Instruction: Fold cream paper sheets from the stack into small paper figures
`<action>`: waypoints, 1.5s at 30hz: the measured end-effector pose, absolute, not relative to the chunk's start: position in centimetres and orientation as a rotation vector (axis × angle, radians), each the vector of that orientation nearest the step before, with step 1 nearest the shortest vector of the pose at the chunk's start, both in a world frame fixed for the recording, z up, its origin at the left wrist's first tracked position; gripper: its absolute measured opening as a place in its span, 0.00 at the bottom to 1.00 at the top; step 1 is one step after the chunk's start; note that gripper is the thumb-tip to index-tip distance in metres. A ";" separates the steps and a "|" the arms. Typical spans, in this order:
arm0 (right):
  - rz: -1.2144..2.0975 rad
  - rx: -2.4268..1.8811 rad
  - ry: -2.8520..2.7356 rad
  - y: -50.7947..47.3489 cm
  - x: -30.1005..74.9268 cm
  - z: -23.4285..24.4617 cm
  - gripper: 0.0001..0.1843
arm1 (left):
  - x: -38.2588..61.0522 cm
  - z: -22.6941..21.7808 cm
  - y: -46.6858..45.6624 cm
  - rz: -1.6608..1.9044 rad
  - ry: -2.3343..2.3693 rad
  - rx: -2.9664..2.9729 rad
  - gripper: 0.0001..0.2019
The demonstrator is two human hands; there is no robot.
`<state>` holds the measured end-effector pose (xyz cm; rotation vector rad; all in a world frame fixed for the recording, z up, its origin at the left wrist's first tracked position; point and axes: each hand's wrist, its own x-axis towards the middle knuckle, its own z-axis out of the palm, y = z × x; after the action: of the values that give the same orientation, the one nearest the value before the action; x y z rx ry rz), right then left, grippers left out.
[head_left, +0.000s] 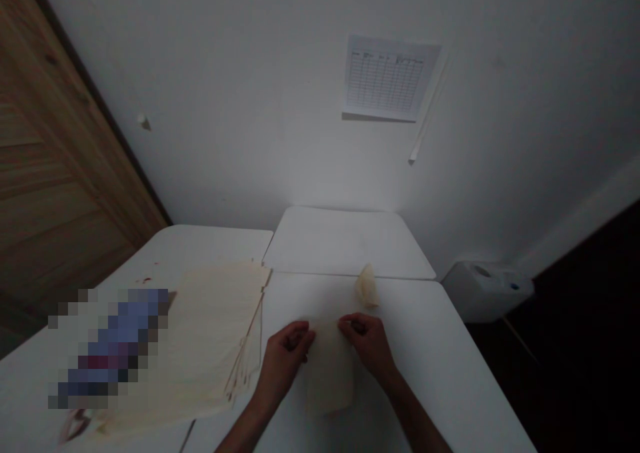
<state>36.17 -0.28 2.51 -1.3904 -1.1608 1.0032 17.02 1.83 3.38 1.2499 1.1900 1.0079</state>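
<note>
A small cream sheet [331, 373] lies on the white table [430, 359] right in front of me. My left hand [285, 359] pinches its upper left corner with curled fingers. My right hand [367, 343] grips the upper right corner in the same way. Just beyond my right hand sits a folded cream piece [367, 286], standing up a little from the table top. To my left a stack of larger cream sheets [200, 339] is fanned out on the table.
A blurred-out patch [107, 346] covers something left of the stack. Another white table [345, 239] butts against the wall ahead. A printed chart [385, 79] hangs on the wall. A wooden door [55, 173] stands at left, a white box [487, 289] low at right.
</note>
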 end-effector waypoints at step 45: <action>0.428 -1.604 -2.145 -4.3 37.3 1.5 0.45 | 15.4 1.6 -0.3 0.047 1.692 2.367 0.14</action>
<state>37.25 -4.26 1.51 -1.6043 -2.1452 0.4282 15.36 -0.32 1.64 2.3673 1.6921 0.0471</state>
